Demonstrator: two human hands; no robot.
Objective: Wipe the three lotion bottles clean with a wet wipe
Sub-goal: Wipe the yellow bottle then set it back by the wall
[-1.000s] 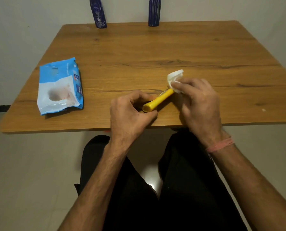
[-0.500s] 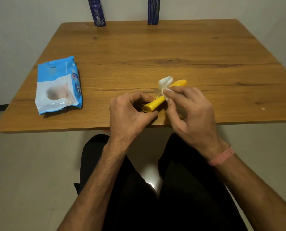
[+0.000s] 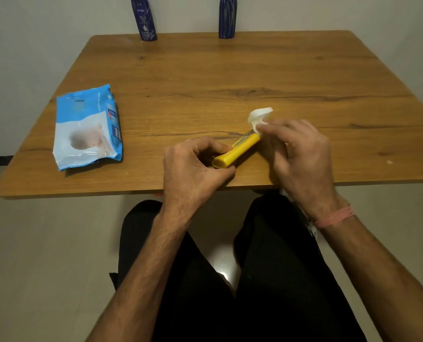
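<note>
Yellow lotion bottle (image 3: 237,150) held low over the near edge of the tabletop (image 3: 230,70), lying on a slant, one end toward the person and the other pointing away to the right. Left hand (image 3: 193,169) grips the near end; its fingers are curled round the bottle, thumb side up. Right hand (image 3: 301,154) pinches a bunched white wet wipe (image 3: 259,117) against the bottle's far end — fingers bent over the wipe, a loose flap standing above them.

Two dark blue lotion bottles stand upright at the far edge, well apart from the hands: one at left (image 3: 144,18), one at right (image 3: 227,17). Whether they are already wiped cannot be told. Pack of wipes (image 3: 88,128) lies flat on the left side of the tabletop.

Handling notes, as judgement:
- Yellow bottle looks slim, light and stiff; smooth plastic, likely slippery once wet. Hold at one end and work the wipe along the free length, then swap ends.
- Wipe is soft and limp — needs to be kept wrapped round the body to bear on it.
- Blue bottles are taller and narrow at the foot; probably easy to tip. Take them round the middle of the body.
</note>
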